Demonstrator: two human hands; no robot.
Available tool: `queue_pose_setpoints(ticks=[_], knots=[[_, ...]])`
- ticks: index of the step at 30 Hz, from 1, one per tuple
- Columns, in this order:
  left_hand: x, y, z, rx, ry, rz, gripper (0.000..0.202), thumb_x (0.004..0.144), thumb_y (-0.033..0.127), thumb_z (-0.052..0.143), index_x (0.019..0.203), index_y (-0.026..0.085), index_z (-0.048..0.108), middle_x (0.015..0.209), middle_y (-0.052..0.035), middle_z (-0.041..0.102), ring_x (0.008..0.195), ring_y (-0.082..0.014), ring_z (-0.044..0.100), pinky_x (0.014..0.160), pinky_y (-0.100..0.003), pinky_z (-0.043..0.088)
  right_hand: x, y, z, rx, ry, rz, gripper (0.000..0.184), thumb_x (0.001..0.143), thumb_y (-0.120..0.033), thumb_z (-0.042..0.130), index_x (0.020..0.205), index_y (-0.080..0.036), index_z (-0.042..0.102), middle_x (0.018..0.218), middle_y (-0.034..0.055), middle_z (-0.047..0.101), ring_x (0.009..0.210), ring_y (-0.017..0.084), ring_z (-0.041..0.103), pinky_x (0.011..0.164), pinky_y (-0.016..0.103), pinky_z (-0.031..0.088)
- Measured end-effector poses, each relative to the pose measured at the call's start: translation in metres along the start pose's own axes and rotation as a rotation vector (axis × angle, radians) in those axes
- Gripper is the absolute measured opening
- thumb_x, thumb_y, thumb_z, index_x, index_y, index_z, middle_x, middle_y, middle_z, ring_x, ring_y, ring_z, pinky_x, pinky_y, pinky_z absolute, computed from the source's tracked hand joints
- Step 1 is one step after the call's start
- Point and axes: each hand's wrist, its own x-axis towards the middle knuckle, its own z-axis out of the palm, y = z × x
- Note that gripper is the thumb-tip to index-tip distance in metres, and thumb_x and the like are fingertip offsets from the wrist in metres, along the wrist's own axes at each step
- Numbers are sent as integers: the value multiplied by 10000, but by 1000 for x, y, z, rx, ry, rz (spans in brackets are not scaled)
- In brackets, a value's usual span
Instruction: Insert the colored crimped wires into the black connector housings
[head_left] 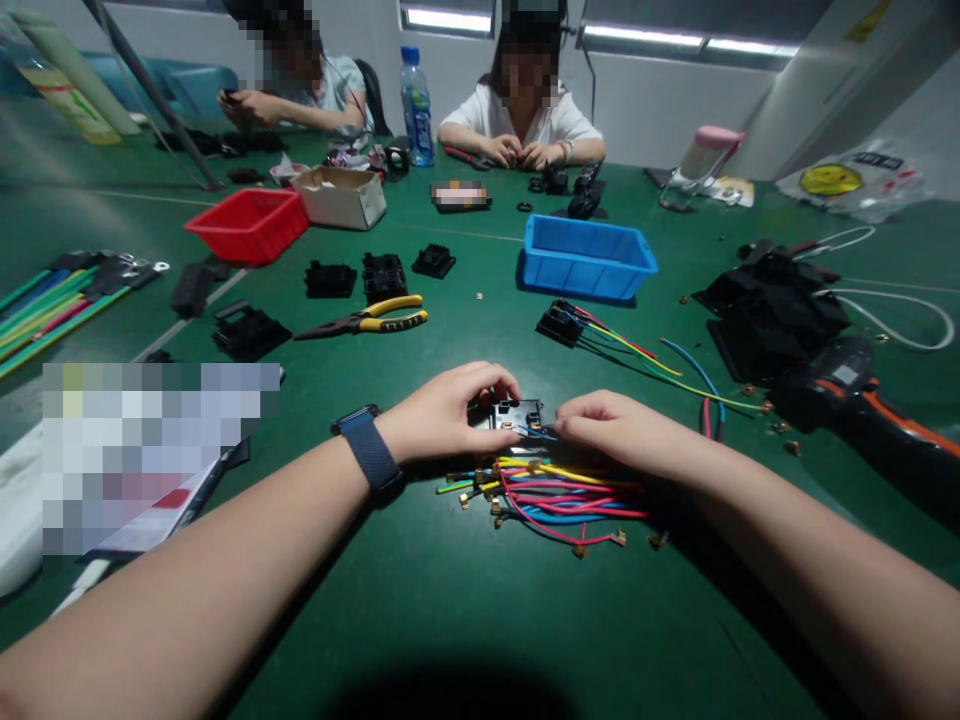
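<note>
My left hand (459,412), with a dark watch strap at its wrist, is closed around the left side of a small black plastic housing (525,412) on the green table. Brass-coloured contacts show inside the housing. At its right side my right hand (600,425) pinches a blue wire (541,434), whose near end lies at the housing; the fingertips partly hide it. Just below both hands lies a bundle of red, yellow and blue wires (570,500) with brass terminals on their ends. Further off, another black housing (561,322) has coloured wires attached.
Yellow-handled pliers (394,315) lie beyond my left hand, near several black housings (384,276). A blue bin (589,258) and a red bin (247,225) stand farther back. At right is a black and orange power tool (862,405). Two people sit across the table (420,620).
</note>
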Motion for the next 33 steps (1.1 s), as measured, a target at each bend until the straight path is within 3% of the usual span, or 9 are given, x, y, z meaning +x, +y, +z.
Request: queue_pose_setpoints(ticks=[15,22,28,33], knots=[[-2,2,0,4,-26,-10,305,765,325,620,1028,186,551,988,-33,581,871,-158,524,788,-296,435,3,6,5,10,41,-41,318,817,-351,411,548,-185,377,537,-48,310,516,88,307,478,237,203],[0,2,0,-86,-48,-73,250,827,274,546,1055,174,533,947,-28,565,817,-140,502,740,-272,429,0,1,6,16,41,-15,472,841,-563,400,564,-181,426,536,-43,315,501,87,299,466,235,202],[5,11,-5,-195,-112,-157,297,800,209,563,1094,192,522,893,-6,532,828,-136,498,752,-265,428,0,1,6,17,22,-36,485,840,-573,404,555,-182,405,531,-44,298,498,85,280,457,231,198],[6,12,-6,-201,-136,-189,281,808,246,557,1085,200,542,913,-11,540,840,-147,504,762,-279,439,0,1,6,19,38,-51,482,837,-569,408,549,-181,410,534,-40,301,505,88,284,458,232,205]])
